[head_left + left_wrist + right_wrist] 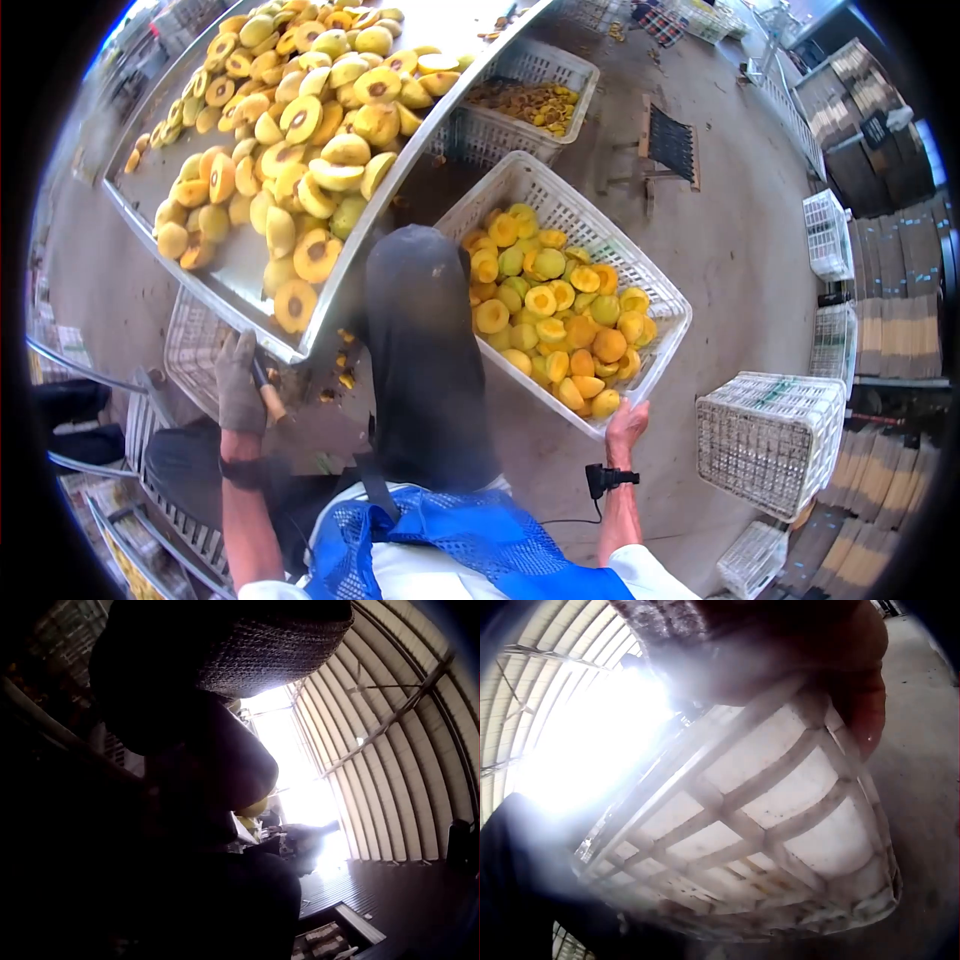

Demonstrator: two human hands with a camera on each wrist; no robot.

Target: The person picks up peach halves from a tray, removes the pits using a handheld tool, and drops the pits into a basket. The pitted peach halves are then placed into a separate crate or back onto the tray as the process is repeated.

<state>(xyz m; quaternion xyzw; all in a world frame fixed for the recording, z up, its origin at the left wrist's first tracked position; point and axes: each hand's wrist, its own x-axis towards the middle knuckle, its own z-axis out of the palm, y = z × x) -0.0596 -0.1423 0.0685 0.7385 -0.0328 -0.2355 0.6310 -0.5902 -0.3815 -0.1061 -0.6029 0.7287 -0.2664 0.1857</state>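
My bare right hand (626, 425) grips the near corner of a white plastic crate (650, 385), its fingers over the rim in the right wrist view. Halved yellow peaches (550, 300) lie in that crate, beside my dark-clad leg. My gloved left hand (238, 385), at the near edge of a metal tray (225, 312), holds a slim tool with a pale wooden handle (273, 402); its working end is hidden. Many peach halves (300, 120), some with their stones in, are heaped on the tray. The left wrist view is mostly dark, showing the glove (262, 649).
A second crate (575, 75) with fruit scraps stands beyond the peach crate. Under the tray's near corner sits another crate (190, 345). An upturned crate (770, 430) is at the right, near stacked cardboard (895, 290). A low dark-seated stool (670, 145) stands on the floor.
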